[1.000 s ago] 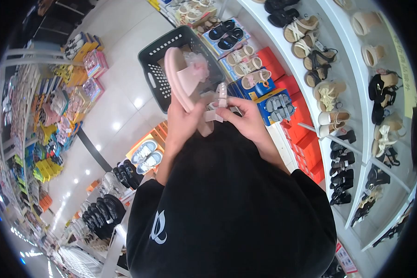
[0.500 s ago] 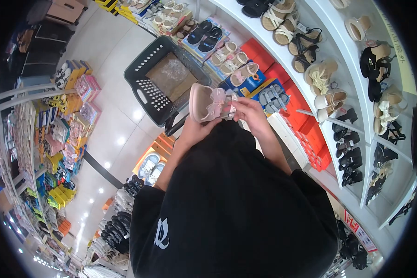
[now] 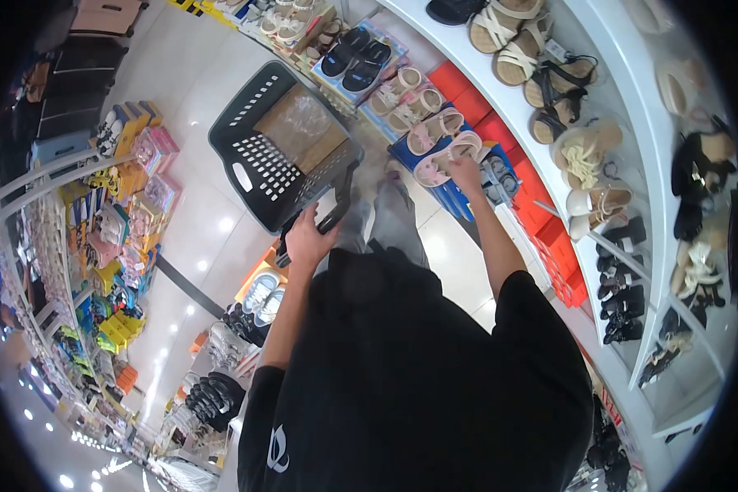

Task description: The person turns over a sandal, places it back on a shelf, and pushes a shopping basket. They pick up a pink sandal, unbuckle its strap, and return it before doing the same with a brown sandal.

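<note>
My right hand (image 3: 466, 175) reaches out to the right and is closed on a pink sandal (image 3: 432, 170). That sandal lies on a blue shoebox (image 3: 451, 197), beside a matching pink sandal (image 3: 422, 138). Closer to my body, my left hand (image 3: 308, 239) is wrapped round the black handle (image 3: 339, 205) of a dark grey shopping basket (image 3: 221, 135). Inside the basket are brown cardboard and some clear plastic. The fingertips of both hands are partly hidden.
Grey sandals (image 3: 500, 180) sit right of my right hand, and black sandals (image 3: 357, 61) farther up. Red boxes (image 3: 492, 131) line the base of a white curved shelf (image 3: 607, 90) of sandals. Tiled floor (image 3: 180, 221) and a shoe display (image 3: 123, 221) lie to the left.
The pink sandal, held in both hands before my chest, has moved right and down onto the blue box with my right hand. My left hand has let go and taken the basket handle.
</note>
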Demonstrator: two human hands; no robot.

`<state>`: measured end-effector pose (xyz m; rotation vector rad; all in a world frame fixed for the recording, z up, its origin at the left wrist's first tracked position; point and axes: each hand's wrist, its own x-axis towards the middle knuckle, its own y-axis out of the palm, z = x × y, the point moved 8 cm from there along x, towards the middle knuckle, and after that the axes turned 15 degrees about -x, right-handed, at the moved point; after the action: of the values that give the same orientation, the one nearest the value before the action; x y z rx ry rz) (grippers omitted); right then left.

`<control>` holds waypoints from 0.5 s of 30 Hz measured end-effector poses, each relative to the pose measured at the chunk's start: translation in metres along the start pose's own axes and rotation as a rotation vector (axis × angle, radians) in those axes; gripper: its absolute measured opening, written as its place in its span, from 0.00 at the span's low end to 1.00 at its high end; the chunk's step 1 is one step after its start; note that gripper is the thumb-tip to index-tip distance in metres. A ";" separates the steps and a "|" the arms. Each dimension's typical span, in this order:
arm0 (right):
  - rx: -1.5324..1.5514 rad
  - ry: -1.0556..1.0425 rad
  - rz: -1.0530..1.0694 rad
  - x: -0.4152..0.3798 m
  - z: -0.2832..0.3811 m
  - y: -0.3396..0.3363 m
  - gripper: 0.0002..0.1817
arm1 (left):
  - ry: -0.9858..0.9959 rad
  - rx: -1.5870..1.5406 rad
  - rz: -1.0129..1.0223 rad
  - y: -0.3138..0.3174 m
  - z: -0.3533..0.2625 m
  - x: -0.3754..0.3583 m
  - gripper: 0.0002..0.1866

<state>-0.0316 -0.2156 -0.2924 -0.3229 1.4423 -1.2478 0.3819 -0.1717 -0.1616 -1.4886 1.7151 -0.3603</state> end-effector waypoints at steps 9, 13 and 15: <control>-0.172 0.092 0.074 0.122 -0.080 0.076 0.17 | -0.011 0.009 -0.008 0.002 -0.002 0.002 0.23; -0.176 0.036 0.079 0.153 -0.093 0.099 0.16 | -0.018 -0.002 -0.031 0.000 -0.004 0.004 0.20; -0.181 0.005 0.085 0.168 -0.104 0.116 0.16 | -0.037 -0.010 -0.027 -0.001 -0.006 0.003 0.19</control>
<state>-0.1219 -0.2479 -0.5005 -0.3768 1.5617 -1.0532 0.3780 -0.1767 -0.1585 -1.5176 1.6714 -0.3370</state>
